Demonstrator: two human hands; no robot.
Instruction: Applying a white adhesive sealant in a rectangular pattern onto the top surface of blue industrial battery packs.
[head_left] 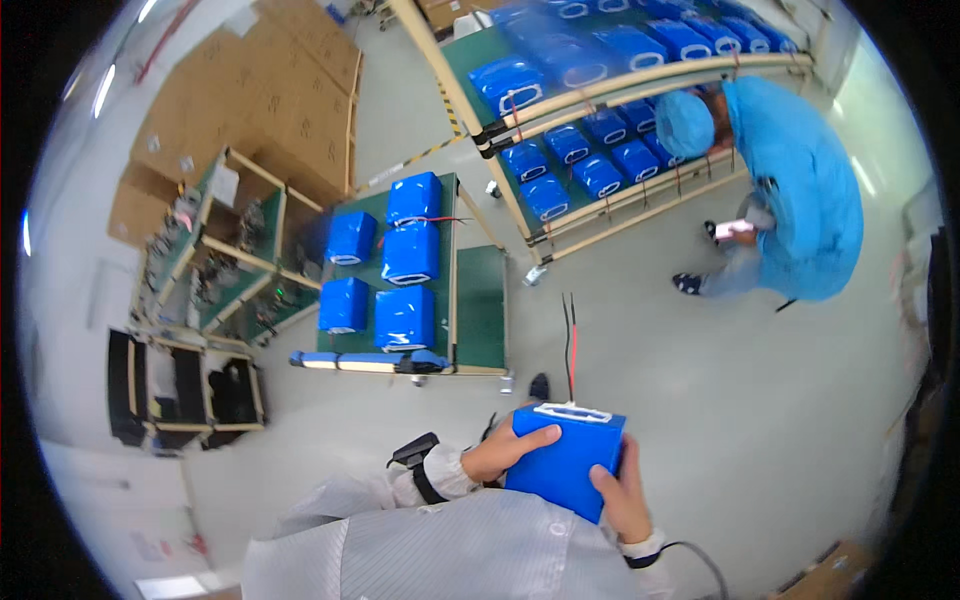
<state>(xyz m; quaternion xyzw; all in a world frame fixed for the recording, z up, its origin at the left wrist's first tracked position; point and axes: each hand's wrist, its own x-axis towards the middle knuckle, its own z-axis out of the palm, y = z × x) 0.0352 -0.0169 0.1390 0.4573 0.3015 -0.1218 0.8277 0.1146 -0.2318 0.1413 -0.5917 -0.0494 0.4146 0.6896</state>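
Blue wrapped battery pack [568,460] is held in front of the body, above the grey floor [700,400], tilted with its white-framed top facing away. A red wire and a black wire [571,345] stand up from that top.

Left hand [505,452] is clasped on the pack's left side, thumb laid across the front face. Right hand [625,495] is gripped on the lower right edge, fingers wrapped around it. Both wrists are banded in black, sleeves pale and striped.

Ahead, a green-topped cart [480,310] is loaded with five similar blue packs [405,318] in two rows. Further off, a long rack [600,110] is filled with more blue packs. A person in blue coat and cap [800,190] is bent over beside the rack. Cardboard boxes [270,90] are stacked at far left.
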